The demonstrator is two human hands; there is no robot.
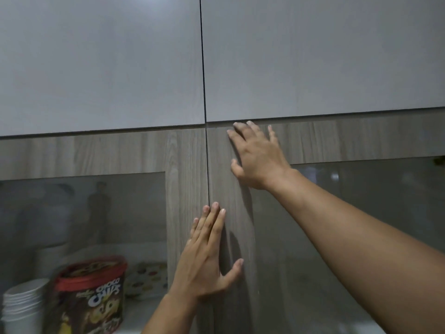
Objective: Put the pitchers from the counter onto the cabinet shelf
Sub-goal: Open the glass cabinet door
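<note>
Both my hands lie flat on the wood-grain frame of the right cabinet door [231,189], which has a glass panel [361,213]. My right hand [257,157] presses near the door's top left corner, fingers spread. My left hand [209,256] rests lower on the same frame, right beside the seam between the two doors, fingers straight and thumb out. Neither hand holds anything. Both doors look shut. No pitcher and no counter are in view.
Behind the left door's glass [84,225] stand a red-lidded Choco Chips tub [91,297], a stack of white cups [21,307] and a patterned box [147,278]. Plain grey upper cabinet doors [96,63] fill the top.
</note>
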